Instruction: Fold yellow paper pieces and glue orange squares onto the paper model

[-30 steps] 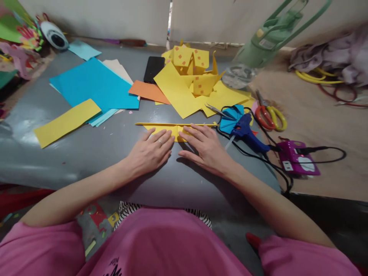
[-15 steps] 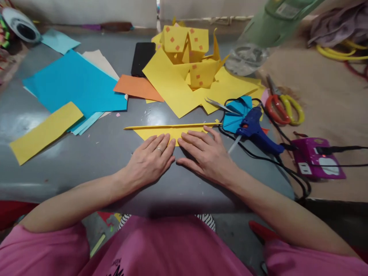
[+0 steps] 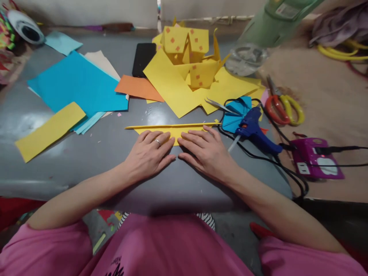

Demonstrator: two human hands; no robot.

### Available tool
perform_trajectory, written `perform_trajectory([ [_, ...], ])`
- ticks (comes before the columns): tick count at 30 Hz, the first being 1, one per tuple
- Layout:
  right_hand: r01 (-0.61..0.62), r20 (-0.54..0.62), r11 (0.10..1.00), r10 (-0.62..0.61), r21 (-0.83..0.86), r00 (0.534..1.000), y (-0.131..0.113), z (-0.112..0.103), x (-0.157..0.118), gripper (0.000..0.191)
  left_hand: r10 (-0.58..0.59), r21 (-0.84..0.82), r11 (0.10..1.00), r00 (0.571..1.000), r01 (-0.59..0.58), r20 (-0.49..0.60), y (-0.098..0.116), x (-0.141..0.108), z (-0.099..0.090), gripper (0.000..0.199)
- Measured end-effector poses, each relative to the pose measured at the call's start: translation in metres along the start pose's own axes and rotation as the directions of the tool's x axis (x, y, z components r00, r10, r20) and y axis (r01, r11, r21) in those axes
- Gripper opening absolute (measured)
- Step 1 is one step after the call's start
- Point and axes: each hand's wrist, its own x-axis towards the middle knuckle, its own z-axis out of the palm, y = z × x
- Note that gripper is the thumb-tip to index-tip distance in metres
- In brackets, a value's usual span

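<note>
A folded piece of yellow paper lies on the grey table, its long straight folded edge facing away from me. My left hand rests flat on its left half, fingers stretched out, a ring on one finger. On the right half lies my right hand, palm down with fingers apart. Both hands cover much of the paper's near part. Just right of my right hand is a blue glue gun with a glue stick in its back, set against folded blue paper.
Yellow sheets and a spotted yellow paper model stand behind. Blue paper, a yellow strip and a black phone lie leftward. To the right are scissors, a bottle, a purple power box and black cables.
My left hand has shifted slightly along the paper, its fingers a little more spread and nearer the fold. My right hand stays almost in place.
</note>
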Motion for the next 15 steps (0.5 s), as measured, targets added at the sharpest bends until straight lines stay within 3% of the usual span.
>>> perform_trajectory([
  [9,0.018,-0.049,0.999,-0.019,-0.033,0.999,0.001,0.004,0.002,0.036,-0.063,0.066,0.996,0.998,0.063,-0.009,-0.004,0.015,-0.005,0.041],
  [13,0.016,-0.145,1.0,-0.018,-0.012,0.989,0.003,0.002,0.003,0.033,-0.177,0.028,0.983,0.981,0.18,-0.083,-0.013,0.03,-0.008,0.037],
  [15,-0.019,-0.188,1.0,0.018,-0.001,0.982,0.004,0.0,0.003,0.03,-0.236,0.009,0.971,0.97,0.237,-0.063,-0.019,0.041,-0.01,0.036],
])
